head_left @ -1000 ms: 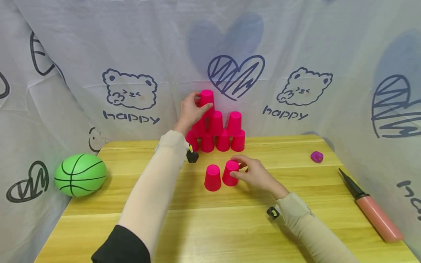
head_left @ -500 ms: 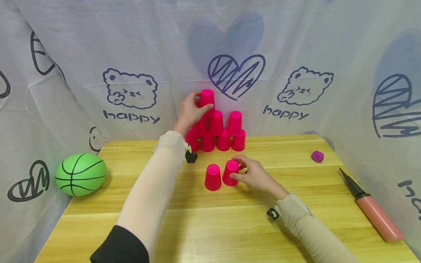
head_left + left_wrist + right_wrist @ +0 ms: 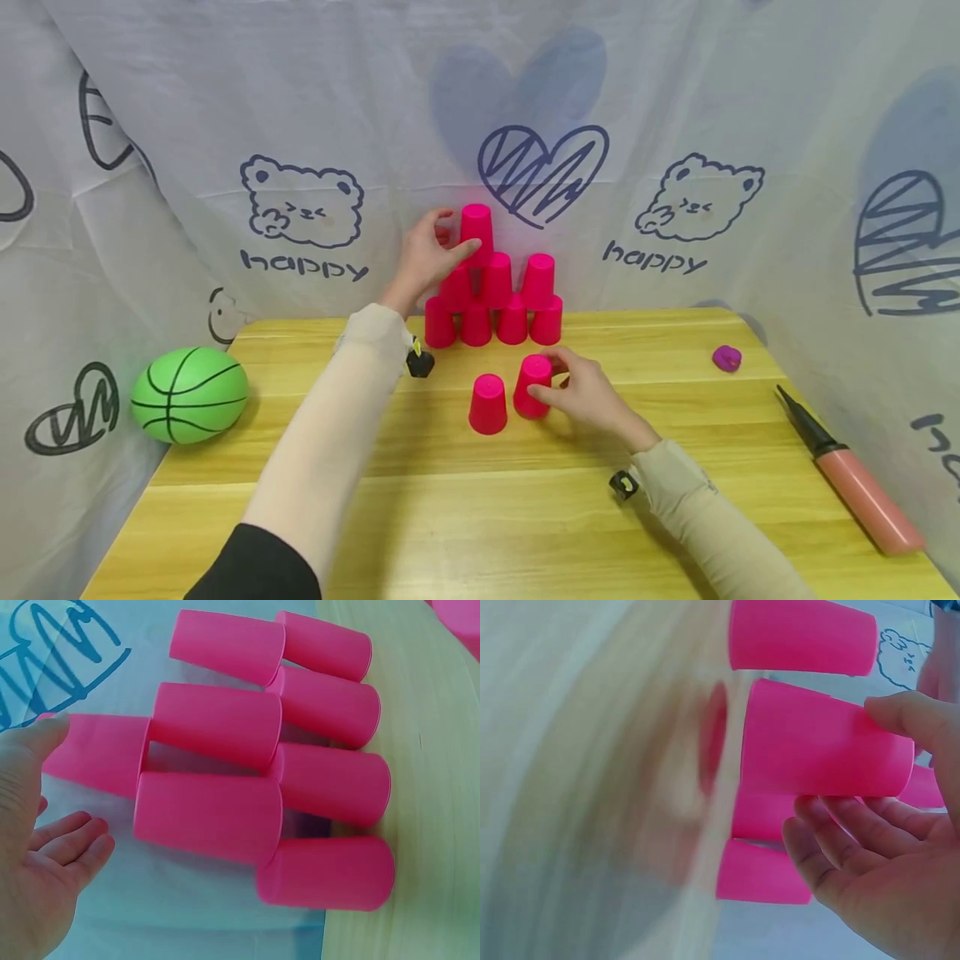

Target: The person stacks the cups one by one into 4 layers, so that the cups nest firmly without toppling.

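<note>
Pink cups stand upside down in a stack at the back of the table: a bottom row [image 3: 512, 323] of several, a middle row [image 3: 496, 283] of three and one top cup [image 3: 477, 229]. Beside the top cup is my left hand [image 3: 429, 257], its fingers [image 3: 82, 847] spread away from the cup and its thumb overlapping it in the left wrist view. My right hand [image 3: 596, 400] grips another pink cup [image 3: 825, 742] between thumb and fingers, slightly above the table. One more upside-down cup [image 3: 488, 406] stands on the table just left of it.
A green ball [image 3: 190, 395] with black lines sits at the table's left edge. At the right lie a small purple object [image 3: 727, 358] and a pink pump-like tool [image 3: 862, 492] with a black nozzle. A printed curtain [image 3: 420, 108] hangs close behind the stack.
My left hand has let go of the top cup and drawn slightly left, its fingers apart from it. My right hand has raised its cup a little off the table.
</note>
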Tool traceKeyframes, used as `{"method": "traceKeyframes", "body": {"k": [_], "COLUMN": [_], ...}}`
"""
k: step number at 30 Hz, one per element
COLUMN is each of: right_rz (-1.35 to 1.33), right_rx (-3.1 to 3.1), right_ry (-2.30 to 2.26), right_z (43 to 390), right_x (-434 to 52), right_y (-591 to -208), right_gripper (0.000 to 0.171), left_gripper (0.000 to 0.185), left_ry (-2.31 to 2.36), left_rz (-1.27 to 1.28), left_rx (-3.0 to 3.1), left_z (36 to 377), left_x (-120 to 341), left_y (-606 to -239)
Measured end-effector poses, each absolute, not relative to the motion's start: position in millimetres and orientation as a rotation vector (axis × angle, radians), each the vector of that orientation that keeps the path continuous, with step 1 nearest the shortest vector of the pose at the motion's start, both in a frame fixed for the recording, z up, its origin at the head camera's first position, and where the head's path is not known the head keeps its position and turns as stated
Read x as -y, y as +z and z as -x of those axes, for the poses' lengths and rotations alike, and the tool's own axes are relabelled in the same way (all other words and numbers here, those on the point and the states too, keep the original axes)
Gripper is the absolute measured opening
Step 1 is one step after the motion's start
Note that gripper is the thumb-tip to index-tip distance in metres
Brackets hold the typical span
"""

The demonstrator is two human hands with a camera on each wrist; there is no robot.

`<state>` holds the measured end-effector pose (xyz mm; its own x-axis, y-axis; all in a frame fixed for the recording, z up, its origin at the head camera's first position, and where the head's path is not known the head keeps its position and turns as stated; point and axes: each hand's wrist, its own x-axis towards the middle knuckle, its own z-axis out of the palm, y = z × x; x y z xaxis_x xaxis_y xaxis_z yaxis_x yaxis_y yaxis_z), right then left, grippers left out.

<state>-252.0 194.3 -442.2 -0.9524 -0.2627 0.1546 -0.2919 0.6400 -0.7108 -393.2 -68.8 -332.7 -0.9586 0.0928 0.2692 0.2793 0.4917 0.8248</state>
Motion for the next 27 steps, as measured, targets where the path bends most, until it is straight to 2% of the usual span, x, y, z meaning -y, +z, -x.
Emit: {"method": "traceKeyframes", "body": {"k": [6, 17, 27], "right_rz": [-0.457, -0.46, -0.468], "right_rx": [2.757, 2.66, 2.555], "right_ry": [1.235, 1.253, 1.23], "right_z": [260, 276, 300], "right_x": [-195, -195, -189], "right_y": [-430, -390, -350], "right_gripper": [0.053, 0.055, 0.056], "left_gripper": [0.073, 0.06, 0.054], "left_ry": [-1.481, -1.447, -1.441], "left_rz": [0.357, 0.464, 0.564], "left_rx": [2.506, 2.458, 2.529], "left_z": [383, 352, 317], "left_x": [92, 127, 131], "left_y": [-336, -359, -392]}}
